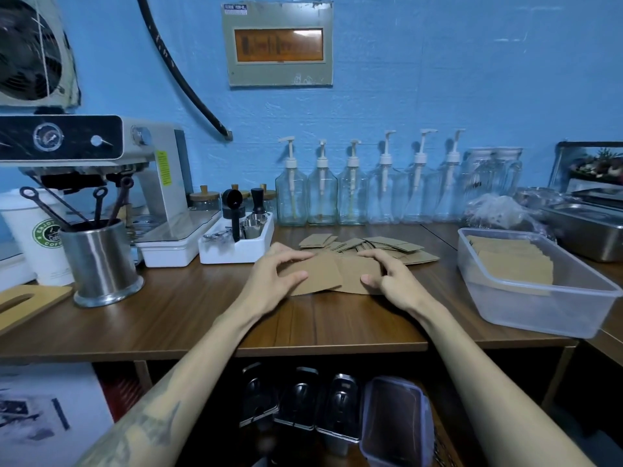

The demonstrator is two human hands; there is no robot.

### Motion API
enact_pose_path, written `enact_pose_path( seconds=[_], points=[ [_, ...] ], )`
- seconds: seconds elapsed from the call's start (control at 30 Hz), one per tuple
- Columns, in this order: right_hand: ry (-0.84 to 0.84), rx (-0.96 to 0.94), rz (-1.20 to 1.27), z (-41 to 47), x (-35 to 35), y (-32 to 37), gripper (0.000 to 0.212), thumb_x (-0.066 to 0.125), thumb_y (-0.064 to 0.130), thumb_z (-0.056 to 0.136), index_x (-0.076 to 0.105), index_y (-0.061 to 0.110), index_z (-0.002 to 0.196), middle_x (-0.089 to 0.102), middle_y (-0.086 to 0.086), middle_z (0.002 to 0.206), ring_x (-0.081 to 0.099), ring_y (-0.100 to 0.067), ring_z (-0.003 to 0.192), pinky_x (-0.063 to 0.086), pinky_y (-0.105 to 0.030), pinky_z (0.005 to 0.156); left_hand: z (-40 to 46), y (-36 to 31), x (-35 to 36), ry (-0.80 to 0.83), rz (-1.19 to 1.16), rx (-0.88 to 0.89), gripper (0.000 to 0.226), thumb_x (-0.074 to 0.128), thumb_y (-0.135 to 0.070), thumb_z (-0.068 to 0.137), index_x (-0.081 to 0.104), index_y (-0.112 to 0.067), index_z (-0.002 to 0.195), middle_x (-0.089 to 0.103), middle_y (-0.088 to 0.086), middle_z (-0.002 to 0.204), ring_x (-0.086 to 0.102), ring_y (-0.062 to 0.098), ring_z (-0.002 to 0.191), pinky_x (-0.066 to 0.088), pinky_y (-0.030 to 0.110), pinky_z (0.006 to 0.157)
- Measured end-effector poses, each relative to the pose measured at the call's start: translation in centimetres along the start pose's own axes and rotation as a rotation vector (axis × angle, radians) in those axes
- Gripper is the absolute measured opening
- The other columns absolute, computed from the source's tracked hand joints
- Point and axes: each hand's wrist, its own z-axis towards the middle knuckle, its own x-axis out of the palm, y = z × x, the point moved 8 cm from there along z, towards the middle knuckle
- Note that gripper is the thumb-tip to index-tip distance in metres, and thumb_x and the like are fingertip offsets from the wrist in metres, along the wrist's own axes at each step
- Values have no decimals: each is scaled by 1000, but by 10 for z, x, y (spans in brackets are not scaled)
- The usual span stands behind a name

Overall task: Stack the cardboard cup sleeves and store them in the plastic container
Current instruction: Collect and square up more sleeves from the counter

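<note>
Cardboard cup sleeves [325, 274] lie flat on the wooden table [202, 315] between both hands. The left hand [274, 276] pinches the left sleeve's edge with curled fingers; the right hand [387, 274] grips the right one. More sleeves already fill the plastic container [539, 311] at right.

I have both bare forearms reaching forward, converging ahead of me. My left hand [274, 276] is palm-down, fingers [296, 256] curled, thumb apart. My right hand [392, 276] mirrors it close beside, fingers bent, thumb pointing toward the left hand.
</note>
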Motion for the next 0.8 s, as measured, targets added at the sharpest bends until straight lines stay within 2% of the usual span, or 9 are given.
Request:
enact_pose_path(
  seconds=[0.1,0.27,0.37,0.47,0.53,0.6,0.67,0.73,0.8],
  points=[
    [18,11,13,0,2,2,45,57,6,83,63,42,110,62,2,117,57,-15,105,43,-25,80,1,-3,8,40,29,13,46,77,-7,81,66,-28,120,50,1,118,51,-1,113,35,17,107],
    [39,12,-48,-3,6,6,43,43,27,76,58,45,112,60,5,115,53,-12,103,39,-31,82,5,8,29,113,-53,-136,85,80,-21,80,27,-40,143,37,-2,152,40,5,137,32,38,117],
    [50,-1,-57,-6,7,9,24,44,35,95,57,43,114,58,13,94,51,-4,87,36,-28,76,8,6,46,147,-40,-177,98,77,-25,83,8,-33,152,33,2,155,34,10,141,26,33,116],
    [60,-19,-88,-5,8,8,17,51,53,96,55,47,112,60,16,112,54,-5,101,38,-23,84,11,2,63,191,-33,-183,98,71,-28,88,-1,-30,154,29,0,156,30,14,141,23,25,110],
    [49,-58,-138,-3,9,10,22,57,45,96,53,49,116,57,16,126,51,-5,115,35,-14,89,13,2,68,209,-33,-163,91,69,-30,90,5,-29,155,30,0,155,29,13,142,24,30,117],
    [33,-117,-187,-3,9,13,34,61,35,95,52,48,125,55,16,134,48,0,121,34,-15,97,14,4,67,207,-19,-142,76,67,-33,89,22,-26,151,35,0,152,33,14,141,26,39,119],
    [20,-153,-212,-3,7,17,39,64,30,94,55,43,129,58,15,133,50,16,103,36,-17,93,16,4,63,172,-1,-117,57,66,-28,91,39,-25,140,44,-2,143,38,9,133,29,29,112],
    [15,-175,-206,-3,6,19,36,66,25,93,59,37,127,62,14,123,52,20,82,36,-13,79,16,1,60,138,20,-90,44,66,-21,92,48,-24,131,51,-6,131,40,-4,115,30,13,95],
    [5,-177,-187,-2,4,18,35,68,22,91,62,37,123,64,13,120,55,14,94,38,-13,82,15,0,59,125,30,-70,40,67,-18,91,51,-24,127,54,-9,123,42,-15,98,29,1,83]
  ],
)
